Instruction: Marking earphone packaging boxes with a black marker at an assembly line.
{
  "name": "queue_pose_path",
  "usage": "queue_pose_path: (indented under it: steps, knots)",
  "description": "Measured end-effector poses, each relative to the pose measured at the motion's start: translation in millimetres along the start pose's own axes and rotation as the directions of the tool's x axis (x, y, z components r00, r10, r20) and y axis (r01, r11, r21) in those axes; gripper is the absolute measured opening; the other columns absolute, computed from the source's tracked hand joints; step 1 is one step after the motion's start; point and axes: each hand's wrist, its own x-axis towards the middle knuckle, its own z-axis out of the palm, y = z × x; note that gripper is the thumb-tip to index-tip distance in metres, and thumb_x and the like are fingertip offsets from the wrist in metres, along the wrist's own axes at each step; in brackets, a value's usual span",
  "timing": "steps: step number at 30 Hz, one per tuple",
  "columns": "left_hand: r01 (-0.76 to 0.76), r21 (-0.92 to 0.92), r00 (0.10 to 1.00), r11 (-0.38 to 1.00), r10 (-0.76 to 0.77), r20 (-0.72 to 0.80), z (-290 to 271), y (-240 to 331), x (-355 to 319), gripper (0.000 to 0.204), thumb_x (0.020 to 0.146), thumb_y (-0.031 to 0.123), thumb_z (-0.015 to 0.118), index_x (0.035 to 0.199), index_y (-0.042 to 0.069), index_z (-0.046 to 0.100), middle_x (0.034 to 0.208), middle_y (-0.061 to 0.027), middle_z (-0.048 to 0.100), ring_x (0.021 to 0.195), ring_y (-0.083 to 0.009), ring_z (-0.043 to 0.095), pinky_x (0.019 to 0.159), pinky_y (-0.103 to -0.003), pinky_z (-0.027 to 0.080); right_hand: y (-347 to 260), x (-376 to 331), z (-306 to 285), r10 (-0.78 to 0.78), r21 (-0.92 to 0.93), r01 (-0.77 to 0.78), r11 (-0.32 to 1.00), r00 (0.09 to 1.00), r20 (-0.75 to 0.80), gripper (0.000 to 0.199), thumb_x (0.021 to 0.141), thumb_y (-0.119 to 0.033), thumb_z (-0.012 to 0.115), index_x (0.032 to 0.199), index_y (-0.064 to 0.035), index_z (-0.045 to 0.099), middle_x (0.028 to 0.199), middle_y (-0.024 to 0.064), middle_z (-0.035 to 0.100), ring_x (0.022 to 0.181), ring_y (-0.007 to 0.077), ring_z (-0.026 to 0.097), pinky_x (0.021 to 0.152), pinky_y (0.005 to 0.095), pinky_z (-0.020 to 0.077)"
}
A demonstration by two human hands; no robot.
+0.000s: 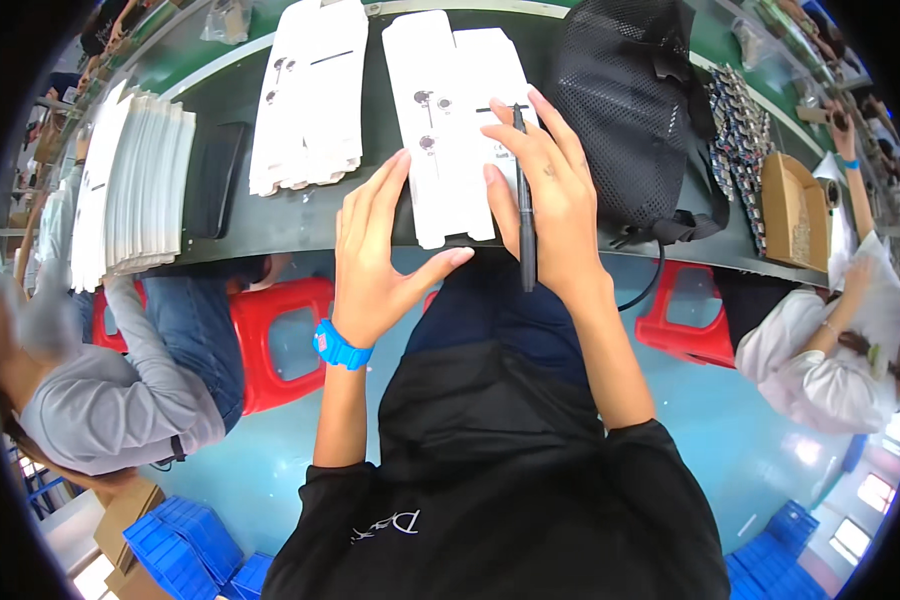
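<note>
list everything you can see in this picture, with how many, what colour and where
flat white die-cut cardboard blank: one, white, on the dark belt under both hands
second flat white cardboard blank: one, white, on the belt to the left
stack of white flat cards: one stack, white, far left of belt
black mesh bag: one, black, right of the hands
brown open cardboard box: one, brown, far right
red plastic stools: at least two, red, on the blue floor
blue plastic crates: several, blue, lower left
blue wristwatch: one, blue, left wrist
black pen: one, black, in right hand
left hand: flat on the blank's left edge
right hand: holds the pen, pressing the blank
</note>
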Motion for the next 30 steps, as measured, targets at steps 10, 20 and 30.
queue_pose_path:
  steps: [10,20,30]
  knots:
    - [-0.039,0.19,0.997,0.981,0.052,-0.066,30,-12,-11,0.095,0.077,0.044,0.087,0.15,-0.005,0.05,0.151,-0.0187,0.057,0.132,-0.0296,0.06,0.107,-0.042,0.042,-6,25,9,0.303,0.549,-0.522,0.653,0.844,0.441,0.021,0.102,-0.012,0.065,0.113,0.0021,0.074,0.094,0.009,0.075,0.085,0.0123,0.07,0.08,0.0276,0.0562]
    - [0.01,0.223,0.99,0.975,0.021,-0.137,38,-13,-9,0.074,0.083,0.035,0.082,0.143,-0.003,0.059,0.142,-0.0159,0.065,0.125,-0.0266,0.066,0.105,-0.038,0.045,-13,29,7,0.325,0.582,-0.546,0.602,0.834,0.446,0.01,0.096,-0.002,0.07,0.102,0.0058,0.071,0.085,0.0039,0.067,0.076,0.0074,0.064,0.069,0.0223,0.0542]
    - [0.02,0.322,0.98,0.947,0.045,-0.193,47,-14,-10,0.071,0.087,0.053,0.073,0.133,-0.001,0.069,0.131,-0.011,0.073,0.118,-0.0192,0.07,0.098,-0.031,0.046,-5,28,7,0.266,0.461,-0.424,0.78,0.891,0.368,0.017,0.088,0.001,0.078,0.082,0.0009,0.062,0.074,0.0001,0.064,0.065,0.0007,0.057,0.057,0.017,0.0454]
